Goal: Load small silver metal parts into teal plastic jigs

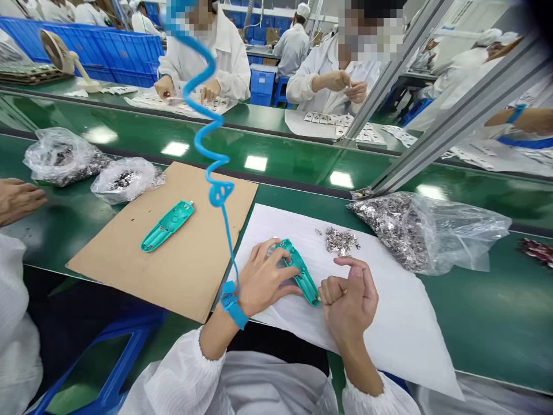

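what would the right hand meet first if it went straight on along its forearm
Probably the small pile of metal pieces on the white sheet, just beyond the right hand; the hand's height above the sheet is unclear, so it might pass over them.

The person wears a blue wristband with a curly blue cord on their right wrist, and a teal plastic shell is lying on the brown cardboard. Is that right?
Not quite: the head view shows the blue wristband with its curly blue cord at the wrist of the left hand, not the right. The teal plastic shell does lie on the brown cardboard.
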The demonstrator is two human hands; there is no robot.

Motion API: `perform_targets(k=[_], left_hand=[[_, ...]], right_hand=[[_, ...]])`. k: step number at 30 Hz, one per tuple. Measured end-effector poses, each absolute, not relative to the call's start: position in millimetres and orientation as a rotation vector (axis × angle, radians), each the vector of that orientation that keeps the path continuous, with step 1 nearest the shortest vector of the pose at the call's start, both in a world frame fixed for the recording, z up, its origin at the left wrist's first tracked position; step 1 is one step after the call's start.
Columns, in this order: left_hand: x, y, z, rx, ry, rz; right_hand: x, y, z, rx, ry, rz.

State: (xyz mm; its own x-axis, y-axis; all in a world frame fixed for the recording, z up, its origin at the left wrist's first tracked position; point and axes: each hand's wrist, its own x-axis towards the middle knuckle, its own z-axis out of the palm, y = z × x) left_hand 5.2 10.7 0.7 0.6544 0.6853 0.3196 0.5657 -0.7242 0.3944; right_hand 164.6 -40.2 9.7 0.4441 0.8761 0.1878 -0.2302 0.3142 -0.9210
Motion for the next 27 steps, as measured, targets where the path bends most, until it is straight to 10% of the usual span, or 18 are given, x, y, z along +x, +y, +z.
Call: perform_targets(k=[27], left_hand=[[6.9, 10.6, -0.9, 2.648, 0.906, 0.680]], right_hand=[[155.7, -50.3, 16.8, -0.959, -0.754, 0.874]])
